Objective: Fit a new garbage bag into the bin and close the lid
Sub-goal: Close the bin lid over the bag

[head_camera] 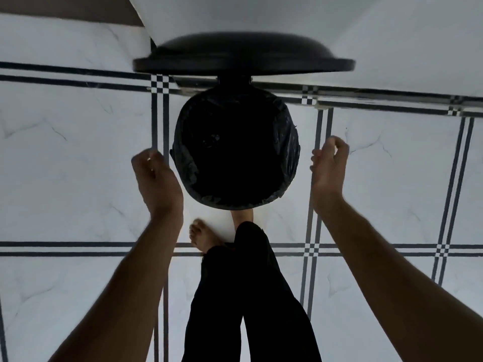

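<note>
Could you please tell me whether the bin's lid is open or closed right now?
Open. The lid stands raised behind the bin, whose mouth shows, lined with the black bag.

Floor: large white marble-look tiles, faint grey veining. Double dark border lines form grid; small checker squares at crossings. Plain white wall above. Lighting: soft, diffuse.
</note>
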{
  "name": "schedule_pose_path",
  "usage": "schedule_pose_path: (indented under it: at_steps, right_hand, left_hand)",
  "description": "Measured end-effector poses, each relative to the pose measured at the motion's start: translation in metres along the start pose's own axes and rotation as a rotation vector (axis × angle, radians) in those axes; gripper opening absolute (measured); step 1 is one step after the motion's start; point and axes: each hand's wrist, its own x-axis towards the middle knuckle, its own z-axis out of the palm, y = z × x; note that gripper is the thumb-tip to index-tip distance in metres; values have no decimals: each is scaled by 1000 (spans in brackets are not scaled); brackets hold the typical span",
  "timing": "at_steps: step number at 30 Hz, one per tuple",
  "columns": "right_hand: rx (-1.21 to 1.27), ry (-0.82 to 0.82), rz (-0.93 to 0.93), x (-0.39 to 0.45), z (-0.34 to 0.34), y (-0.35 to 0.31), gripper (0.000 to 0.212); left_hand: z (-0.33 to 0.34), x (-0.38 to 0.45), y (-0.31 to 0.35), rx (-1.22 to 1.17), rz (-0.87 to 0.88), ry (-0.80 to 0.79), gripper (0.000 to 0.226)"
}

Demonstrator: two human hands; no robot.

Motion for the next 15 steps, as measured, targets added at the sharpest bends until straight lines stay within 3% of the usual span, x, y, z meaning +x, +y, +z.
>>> schedule_pose_path:
  at_steps: [4,9,12,15]
  right_hand:
    - [349,-222,92,-5,-3,-63,42]
    - [548,-479,69,-8,-2,-109,48]
    - [587,-417,105,-5,-6,-110,40]
    - [416,-350,72,-7,-12,-93,32]
  left_hand:
    - [7,-2,69,-179,38,-201,48]
    - [14,-9,128,-341,1,-285,34]
    - [11,-12,127,-417,-22,-309,20]
    - [2,-11,102,-393,-18,-280,20]
